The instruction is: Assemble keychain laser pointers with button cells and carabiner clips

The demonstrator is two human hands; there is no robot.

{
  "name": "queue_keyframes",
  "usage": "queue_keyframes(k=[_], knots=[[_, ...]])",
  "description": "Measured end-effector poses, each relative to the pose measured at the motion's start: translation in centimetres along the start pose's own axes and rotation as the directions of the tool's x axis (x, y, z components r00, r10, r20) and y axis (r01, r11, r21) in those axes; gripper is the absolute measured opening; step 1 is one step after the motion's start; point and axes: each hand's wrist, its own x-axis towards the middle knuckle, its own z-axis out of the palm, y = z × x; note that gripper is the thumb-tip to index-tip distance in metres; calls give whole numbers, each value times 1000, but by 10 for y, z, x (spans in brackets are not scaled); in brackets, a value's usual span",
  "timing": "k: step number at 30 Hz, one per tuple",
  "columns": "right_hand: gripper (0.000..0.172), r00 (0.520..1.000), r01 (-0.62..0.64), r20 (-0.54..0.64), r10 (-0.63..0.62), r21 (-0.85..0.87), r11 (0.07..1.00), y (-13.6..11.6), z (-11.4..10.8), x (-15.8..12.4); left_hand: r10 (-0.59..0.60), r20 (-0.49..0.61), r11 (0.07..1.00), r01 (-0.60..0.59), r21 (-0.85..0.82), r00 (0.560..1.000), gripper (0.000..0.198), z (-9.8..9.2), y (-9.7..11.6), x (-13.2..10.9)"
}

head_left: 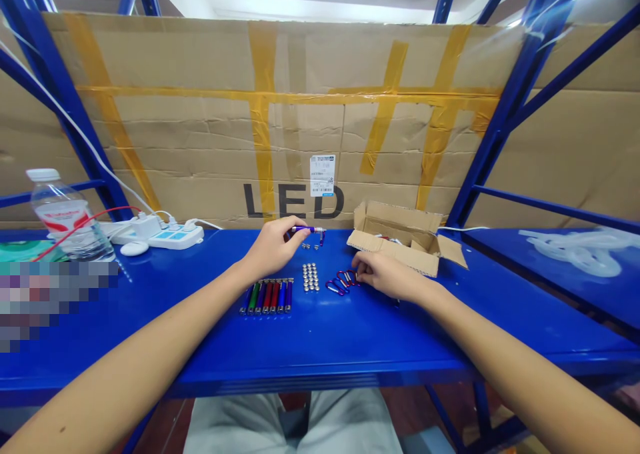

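My left hand (277, 243) pinches a small purple tube (306, 229) above the blue table, with a short purple piece dangling at its right end. My right hand (376, 271) has its fingers bent down at the right end of a group of coloured carabiners (341, 283); whatever its fingertips hold is too small to tell. A row of coloured metal tubes (270, 297), green, red, blue and purple, lies below my left hand. Between the hands, small silver button cells (311, 277) form a grid, and a few tiny silver pieces (310, 247) lie behind them.
An open cardboard box (395, 237) stands just behind my right hand. At the left are a white power strip (173, 235) with cables and a water bottle (67, 217). Clear plastic tubing (583, 251) lies far right. A large cardboard sheet (215, 141) rises behind the table (320, 347).
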Motion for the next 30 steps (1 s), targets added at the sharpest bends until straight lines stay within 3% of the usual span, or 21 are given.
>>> queue_keyframes(k=[7,13,18,30], knots=[[13,989,-25,-143,34,65,998,1,-18,-10,-15,-5,1000,15,-4,1000,18,-2,1,0],[18,999,19,28,-18,-18,1000,14,-40,-47,-10,-5,1000,10,-8,1000,19,-2,2,0],[19,994,-13,113,9,40,999,20,-39,-67,-8,6,1000,8,5,1000,18,-1,1,0],[20,998,-14,63,15,-15,1000,30,-30,-54,-5,0,1000,5,-1,1000,18,-1,1,0]])
